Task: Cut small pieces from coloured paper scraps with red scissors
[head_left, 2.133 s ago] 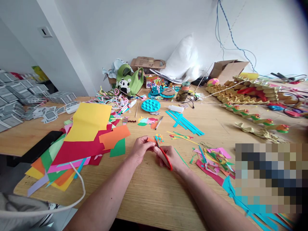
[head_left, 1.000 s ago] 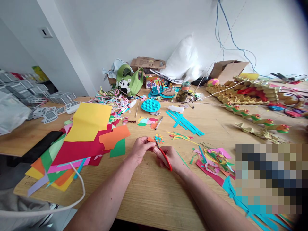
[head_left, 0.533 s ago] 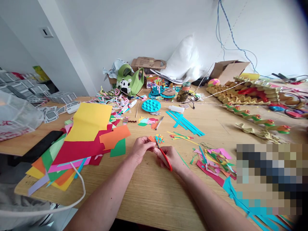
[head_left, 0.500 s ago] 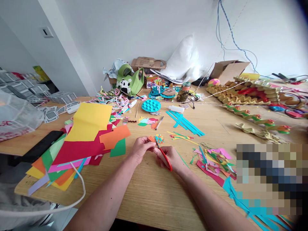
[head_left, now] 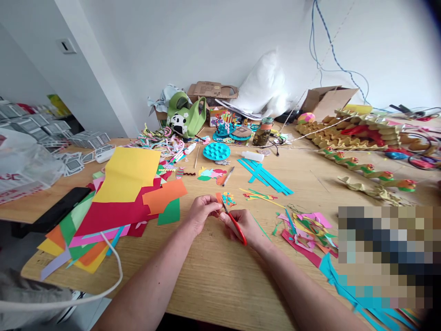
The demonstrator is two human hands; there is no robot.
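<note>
My left hand [head_left: 203,214] pinches a small piece of orange paper [head_left: 219,197] between thumb and fingers. In my right hand [head_left: 241,224] are red-handled scissors [head_left: 237,225], their blades pointing up and left at the orange paper. Whether the blades are parted is too small to make out. Just beyond the fingertips lies a little heap of blue, yellow and orange paper bits [head_left: 228,198]. Thin coloured paper strips [head_left: 260,195] rest to the right of that heap.
Coloured paper sheets [head_left: 131,174] pile up on the left, crossed by a white cable [head_left: 119,262]. Blue strips [head_left: 265,176], a pen [head_left: 228,176] and a blue round plate [head_left: 216,151] lie farther back. Paper scraps [head_left: 310,230] and egg-carton pieces [head_left: 365,170] are on the right.
The orange paper has turned slightly more upright in my left hand, whose fingers have shifted a little. The scissors stay almost in the same place.
</note>
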